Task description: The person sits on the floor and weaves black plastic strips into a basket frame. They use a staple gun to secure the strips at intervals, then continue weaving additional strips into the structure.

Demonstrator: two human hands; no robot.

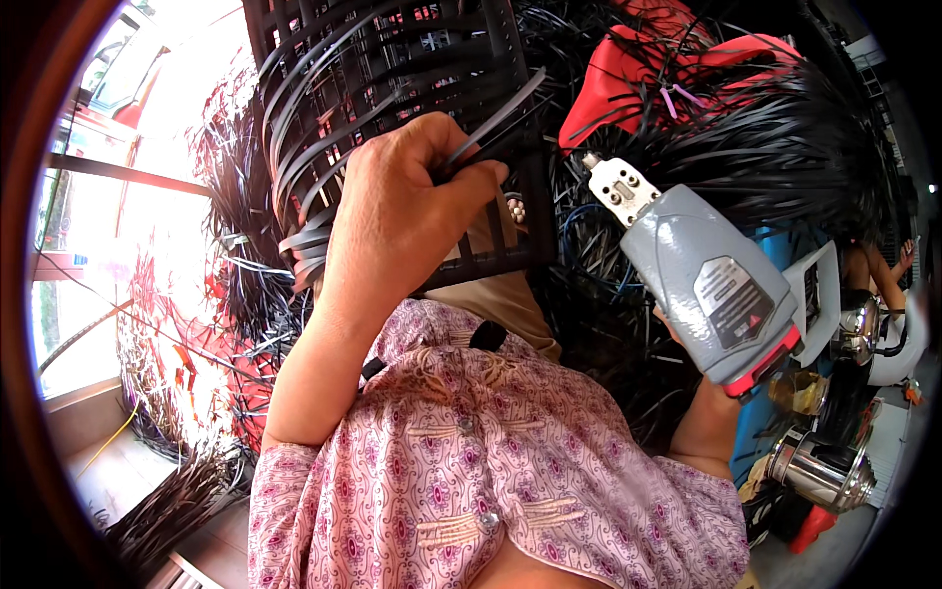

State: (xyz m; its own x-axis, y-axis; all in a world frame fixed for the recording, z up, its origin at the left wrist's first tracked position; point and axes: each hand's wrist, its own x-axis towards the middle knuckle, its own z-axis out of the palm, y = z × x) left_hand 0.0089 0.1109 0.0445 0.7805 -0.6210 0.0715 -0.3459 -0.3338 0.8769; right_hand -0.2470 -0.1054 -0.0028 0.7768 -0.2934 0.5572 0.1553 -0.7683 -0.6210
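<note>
A black plastic basket frame (541,211) with black strips woven through it rests in front of my lap. Over its near side, the thumb and fingers of my left hand (407,201) pinch a flat black plastic strip (502,116), whose free end sticks up to the right. To the right, my right hand (671,324) is wrapped round a grey hand-held power tool (702,275). Most of that hand is hidden behind the tool's body. The tool's bare metal nose points up and left toward the basket, apart from it.
Bundles of loose black strips (775,137) lie at the far right, beside red sheeting (608,93). More strips (240,196) are heaped on the left. A shiny metal flask (822,471) stands at the right, near another person's arm (888,280).
</note>
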